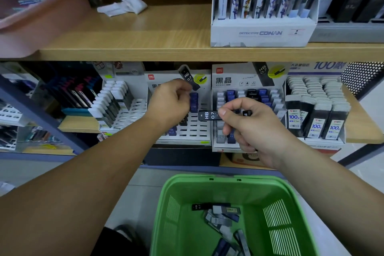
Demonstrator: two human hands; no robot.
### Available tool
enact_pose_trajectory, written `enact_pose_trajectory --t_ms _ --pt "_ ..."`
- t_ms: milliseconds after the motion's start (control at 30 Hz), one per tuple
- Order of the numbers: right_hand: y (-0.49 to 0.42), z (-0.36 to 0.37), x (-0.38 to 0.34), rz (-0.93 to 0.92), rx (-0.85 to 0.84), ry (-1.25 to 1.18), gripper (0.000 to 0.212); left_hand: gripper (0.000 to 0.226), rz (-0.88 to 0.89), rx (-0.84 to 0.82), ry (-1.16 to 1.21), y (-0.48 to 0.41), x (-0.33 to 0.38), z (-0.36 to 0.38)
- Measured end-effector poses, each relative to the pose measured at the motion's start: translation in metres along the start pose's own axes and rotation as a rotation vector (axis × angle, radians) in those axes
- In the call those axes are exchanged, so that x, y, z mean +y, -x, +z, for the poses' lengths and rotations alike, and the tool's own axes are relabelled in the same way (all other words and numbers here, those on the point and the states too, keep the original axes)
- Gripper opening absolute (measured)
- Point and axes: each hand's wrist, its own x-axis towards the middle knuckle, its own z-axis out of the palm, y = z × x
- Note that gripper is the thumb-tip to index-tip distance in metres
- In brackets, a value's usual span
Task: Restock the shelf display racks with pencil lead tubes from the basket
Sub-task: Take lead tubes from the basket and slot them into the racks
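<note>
Head cam, mid-restock: right hand (249, 129) pinched a black tube (208, 115) at centre frame; left hand (170, 102) curled at the rack (193, 131), couldn't tell if gripping; spare tubes (222, 214) sat in the green basket (207, 178) below; next up, probably lining it up with an empty slot.

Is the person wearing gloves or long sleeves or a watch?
No. The left arm and right arm are bare as far as the picture shows, no sleeves. The left grip and right grip are bare hands: no gloves, watch or bracelet in sight. The right thumbnail is cut short.
</note>
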Motion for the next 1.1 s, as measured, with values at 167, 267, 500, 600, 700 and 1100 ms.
enact_pose_trajectory --t_ms 167,267,500,600,700,1100 --pt "-0.008 0.018 0.003 -0.017 0.018 -0.021 0.011 0.031 -0.266 -0.488 0.408 0.03 0.033 -0.019" --pt "-0.012 0.029 -0.001 0.058 -0.049 -0.074 0.017 0.018 -0.204 -0.494 0.412 0.036 0.027 -0.033" --pt "-0.011 0.035 -0.013 0.28 -0.298 -0.278 0.01 0.025 -0.207 -0.28 0.395 0.036 0.009 -0.055" --pt "-0.013 0.038 -0.005 0.229 -0.169 -0.168 0.026 0.021 -0.175 -0.211 0.356 0.035 0.003 -0.057" --pt "-0.008 0.04 -0.003 0.102 -0.128 0.161 0.03 0.011 -0.131 -0.178 0.206 0.03 -0.009 -0.059" --pt "0.005 0.037 0.004 0.086 -0.316 0.412 0.042 0.021 0.09 -0.278 -0.352 0.018 -0.018 -0.043"
